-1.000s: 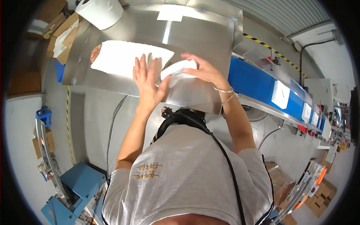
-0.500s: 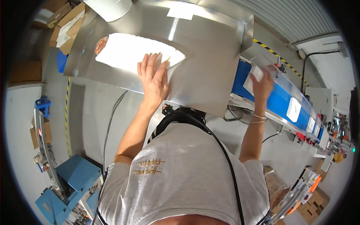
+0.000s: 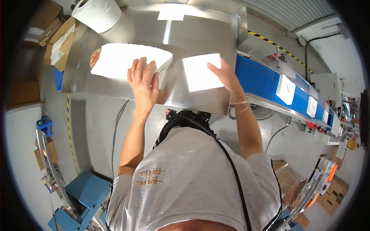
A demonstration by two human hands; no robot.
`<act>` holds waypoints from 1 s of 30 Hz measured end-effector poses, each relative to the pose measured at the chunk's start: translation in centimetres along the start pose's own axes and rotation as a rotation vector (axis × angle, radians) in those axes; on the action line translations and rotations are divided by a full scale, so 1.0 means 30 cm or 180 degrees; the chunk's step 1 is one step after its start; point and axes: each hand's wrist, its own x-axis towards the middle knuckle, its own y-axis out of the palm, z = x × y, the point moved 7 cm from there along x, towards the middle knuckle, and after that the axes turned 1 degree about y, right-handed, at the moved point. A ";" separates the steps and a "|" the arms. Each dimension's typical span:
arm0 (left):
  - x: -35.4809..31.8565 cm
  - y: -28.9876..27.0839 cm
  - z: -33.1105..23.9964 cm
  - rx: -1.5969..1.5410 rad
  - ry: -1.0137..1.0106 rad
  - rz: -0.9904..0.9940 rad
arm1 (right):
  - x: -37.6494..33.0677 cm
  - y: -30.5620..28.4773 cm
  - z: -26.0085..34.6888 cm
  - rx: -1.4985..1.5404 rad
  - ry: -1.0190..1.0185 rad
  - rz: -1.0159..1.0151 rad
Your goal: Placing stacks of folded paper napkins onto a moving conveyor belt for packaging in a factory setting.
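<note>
My left hand (image 3: pixel 144 82) lies with outstretched fingers on the right end of a long row of thin white pieces (image 3: pixel 117 59), packed close together. Between the thumb and fingers of my right hand (image 3: pixel 226 76) is a flat white square packet (image 3: pixel 201 75), held above the right part of the steel table (image 3: pixel 210 32). A reddish round thing (image 3: pixel 95 58) touches the row's left end; its kind is unclear.
A blue conveyor belt (image 3: pixel 257 80) runs off to the right, carrying several white packets (image 3: pixel 285 89) under a clear cover. A large white roll (image 3: pixel 96 15) stands at the table's far left. Cardboard boxes (image 3: pixel 63 42) are beyond the left edge.
My right hand has come left from the conveyor to the table with the white packet in it. My left hand stays on the row. The whole view has shifted slightly.
</note>
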 end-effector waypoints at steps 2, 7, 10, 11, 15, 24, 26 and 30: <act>-0.011 -0.019 0.015 0.0010 -0.0063 -0.0030 | -0.083 -0.187 -0.002 -0.0667 0.0609 -0.0945; -0.001 -0.010 -0.001 -0.0030 0.0050 -0.0226 | -0.217 -0.693 -0.001 -0.2804 0.0735 -0.2400; -0.010 -0.006 0.000 -0.0062 0.0026 -0.0341 | -0.225 -0.624 0.105 -0.4103 0.0331 -0.2916; -0.013 0.000 0.003 -0.0120 0.0010 -0.0368 | -0.228 -0.550 0.169 -0.4961 0.0164 -0.3171; -0.018 -0.008 0.002 -0.0167 0.0058 -0.0297 | -0.040 -0.026 0.236 -0.2784 -0.1483 -0.0232; 0.021 -0.023 0.031 -0.0222 0.0063 -0.0066 | 0.096 0.254 0.096 -0.1350 -0.1254 0.0746; 0.018 -0.037 0.055 -0.0004 0.0130 -0.0152 | 0.057 0.130 0.040 0.0113 -0.0303 0.0342; 0.019 -0.051 0.068 -0.0129 0.0025 -0.0065 | -0.064 -0.332 -0.106 -0.0075 -0.0070 -0.1020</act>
